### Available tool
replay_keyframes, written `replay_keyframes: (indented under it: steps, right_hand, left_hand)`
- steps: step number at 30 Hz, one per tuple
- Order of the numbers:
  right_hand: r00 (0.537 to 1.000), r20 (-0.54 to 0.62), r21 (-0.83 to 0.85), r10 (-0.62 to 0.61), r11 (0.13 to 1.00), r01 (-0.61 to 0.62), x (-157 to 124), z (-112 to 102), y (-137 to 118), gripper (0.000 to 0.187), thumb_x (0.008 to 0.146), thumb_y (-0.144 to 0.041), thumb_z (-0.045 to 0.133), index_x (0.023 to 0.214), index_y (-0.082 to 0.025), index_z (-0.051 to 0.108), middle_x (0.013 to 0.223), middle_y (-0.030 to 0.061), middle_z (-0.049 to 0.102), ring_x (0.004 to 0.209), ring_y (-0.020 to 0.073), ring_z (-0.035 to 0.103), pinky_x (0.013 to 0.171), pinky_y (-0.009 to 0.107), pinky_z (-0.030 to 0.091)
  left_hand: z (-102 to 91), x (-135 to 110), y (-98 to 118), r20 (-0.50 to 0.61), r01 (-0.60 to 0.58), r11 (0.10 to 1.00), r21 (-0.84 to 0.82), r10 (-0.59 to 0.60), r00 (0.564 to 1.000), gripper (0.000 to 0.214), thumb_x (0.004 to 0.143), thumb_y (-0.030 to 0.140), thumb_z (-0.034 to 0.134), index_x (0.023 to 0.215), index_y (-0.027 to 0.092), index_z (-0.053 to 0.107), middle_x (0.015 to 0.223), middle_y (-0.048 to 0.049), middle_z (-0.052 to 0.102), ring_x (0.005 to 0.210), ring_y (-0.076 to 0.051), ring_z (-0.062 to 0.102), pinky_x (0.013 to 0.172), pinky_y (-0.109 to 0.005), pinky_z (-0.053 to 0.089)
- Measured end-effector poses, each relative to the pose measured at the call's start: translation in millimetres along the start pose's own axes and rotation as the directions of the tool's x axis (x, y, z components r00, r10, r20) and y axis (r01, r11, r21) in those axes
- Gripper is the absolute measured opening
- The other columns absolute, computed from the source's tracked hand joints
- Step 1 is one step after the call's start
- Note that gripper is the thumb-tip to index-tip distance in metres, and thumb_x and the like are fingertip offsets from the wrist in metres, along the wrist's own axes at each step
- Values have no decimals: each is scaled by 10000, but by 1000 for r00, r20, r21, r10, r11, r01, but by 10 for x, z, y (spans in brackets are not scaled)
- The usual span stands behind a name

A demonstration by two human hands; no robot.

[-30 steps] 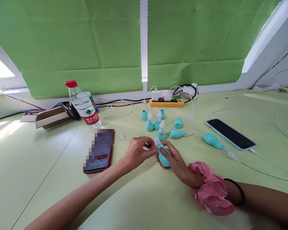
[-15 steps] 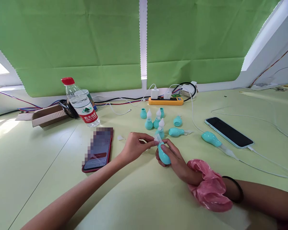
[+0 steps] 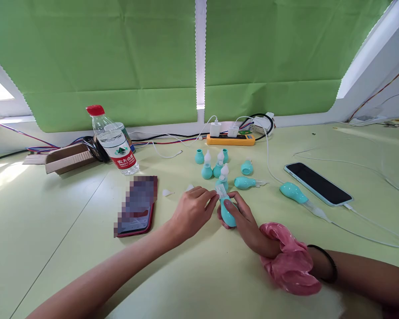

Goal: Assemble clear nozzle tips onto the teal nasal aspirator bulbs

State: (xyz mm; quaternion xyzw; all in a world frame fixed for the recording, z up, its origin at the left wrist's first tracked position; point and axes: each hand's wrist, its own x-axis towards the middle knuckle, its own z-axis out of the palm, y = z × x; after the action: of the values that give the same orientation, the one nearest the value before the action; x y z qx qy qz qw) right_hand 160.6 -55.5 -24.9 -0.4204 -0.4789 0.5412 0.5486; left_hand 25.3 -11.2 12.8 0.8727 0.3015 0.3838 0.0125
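My right hand [image 3: 244,218] is wrapped round the turquoise bulb of a nasal aspirator [image 3: 227,215], its thumb lying on the bulb's upper side. A clear plastic nozzle [image 3: 221,191] sticks up from the bulb's neck, tilted to the left. At the nozzle's left side are the fingertips of my left hand [image 3: 194,212], pinched together. Just behind stand several turquoise bulbs with translucent white tips, such as this upright aspirator [image 3: 206,170]. Another aspirator [image 3: 245,183] lies on its side to the right. Small white tips [image 3: 166,192] rest left of my hands.
A red-cased phone [image 3: 141,217] lies to the left, with a water bottle [image 3: 121,155] and an open cardboard box [image 3: 68,158] behind. At the back is an orange power strip [image 3: 231,140]. On the right, a charging phone [image 3: 319,184] lies beside another aspirator [image 3: 293,193] and cables.
My left hand has turned, its back now facing up more, with its fingertips lower beside the nozzle. A second white tip has come into sight behind it. The right hand keeps its hold.
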Motion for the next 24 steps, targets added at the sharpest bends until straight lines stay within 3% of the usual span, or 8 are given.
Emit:
replay_keyframes:
  steps: [5, 9, 11, 13, 16, 18, 22, 24]
  right_hand:
    - [1000, 2, -14, -4, 1000, 4, -10, 1, 0, 221, 828, -423, 424, 849, -207, 378, 570, -53, 468, 450, 61, 382, 430, 194, 304]
    - [1000, 22, 1, 14, 1000, -14, -30, 14, -37, 229, 818, -425, 440, 841, -207, 375, 565, -51, 475, 438, 61, 369, 423, 197, 292]
    - [999, 38, 27, 15, 1000, -16, -40, 23, -55, 235, 811, -426, 451, 843, -207, 372, 572, -48, 483, 440, 62, 368, 431, 202, 292]
    - [999, 47, 59, 27, 998, -30, -41, 24, -62, 240, 806, -429, 456, 841, -211, 363, 576, -49, 487, 433, 61, 364, 427, 203, 277]
    - [997, 26, 97, 68, 993, -71, -25, 5, -54, 238, 814, -439, 432, 812, -214, 355, 548, -58, 464, 407, 59, 347, 404, 197, 229]
    - [998, 16, 91, 64, 994, -65, -17, -9, -52, 240, 810, -441, 434, 805, -213, 361, 535, -61, 449, 400, 59, 341, 397, 196, 220]
    - [994, 89, -4, 55, 998, -55, -29, -1, -72, 272, 761, -432, 510, 846, -199, 397, 562, -46, 466, 432, 66, 362, 404, 200, 258]
    - [992, 94, -51, 88, 995, -83, -31, 15, -82, 301, 714, -424, 568, 818, -181, 423, 570, -40, 461, 443, 61, 359, 403, 198, 268]
  left_hand:
    - [41, -35, 1, 23, -117, 986, 121, 115, 993, 224, 812, 136, 420, 689, 109, 605, 588, -70, 615, 546, -126, 539, 532, -239, 442]
    - [-71, 50, -48, 126, 125, 971, -205, -100, 987, 142, 722, 145, 493, 635, 116, 601, 556, -33, 595, 491, -93, 516, 504, -213, 447]
    - [-145, 120, -114, 312, 388, 798, -460, -264, 913, 88, 658, 150, 532, 611, 110, 596, 531, -13, 584, 446, -76, 498, 461, -195, 438]
    - [-198, 182, -206, 521, 603, 527, -599, -315, 793, 83, 626, 164, 551, 587, 102, 587, 497, -10, 576, 413, -73, 488, 429, -197, 429]
    - [-223, 228, -365, 631, 710, 275, -648, -330, 703, 109, 620, 202, 558, 575, 104, 577, 466, -4, 563, 391, -72, 480, 419, -203, 422]
    - [-212, 227, -459, 567, 687, 378, -620, -389, 726, 116, 620, 216, 562, 595, 108, 595, 475, -5, 570, 404, -75, 483, 428, -201, 417]
    - [-149, 177, -575, 359, 447, 866, -225, -353, 864, 110, 621, 171, 548, 599, 120, 644, 531, -24, 608, 466, -87, 503, 492, -200, 409]
    - [-107, 149, -597, 370, 319, 946, -64, -274, 887, 137, 638, 147, 523, 606, 129, 655, 557, -28, 622, 487, -92, 511, 513, -199, 402]
